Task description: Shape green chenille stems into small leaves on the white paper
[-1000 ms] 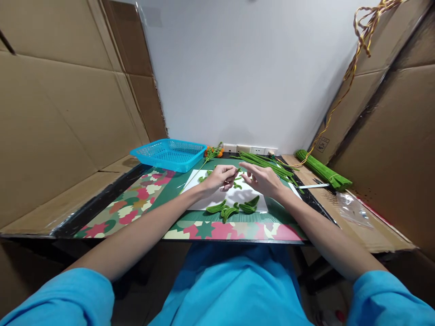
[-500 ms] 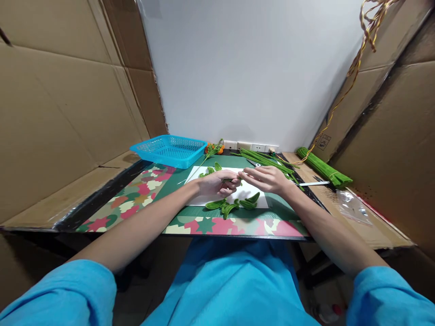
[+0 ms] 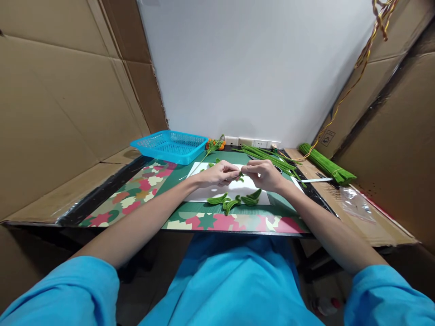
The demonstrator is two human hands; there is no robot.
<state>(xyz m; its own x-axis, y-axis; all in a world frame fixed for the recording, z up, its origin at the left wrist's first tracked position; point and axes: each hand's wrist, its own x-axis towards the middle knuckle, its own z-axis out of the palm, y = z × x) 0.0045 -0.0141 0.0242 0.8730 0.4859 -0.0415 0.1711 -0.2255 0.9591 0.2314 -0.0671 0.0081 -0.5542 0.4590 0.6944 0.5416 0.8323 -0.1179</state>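
On the patterned surface (image 3: pixel 136 199) a white sheet (image 3: pixel 204 194) is laid, with straight green pipe cleaners (image 3: pixel 268 157) left unused beyond it. Several folded green leaves (image 3: pixel 234 201) are already laid at the sheet's near edge, so the work is judged partway done. Just above the sheet, a short green piece (image 3: pixel 240 176) is pinched between the left hand (image 3: pixel 217 174) and the right hand (image 3: pixel 263 174).

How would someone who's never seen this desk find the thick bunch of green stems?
Start at the cardboard wall on the right. At its foot, off the patterned mat, lies the bunch of green stems. Unlike the loose green stems fanned to its left, it is one tight bundle.
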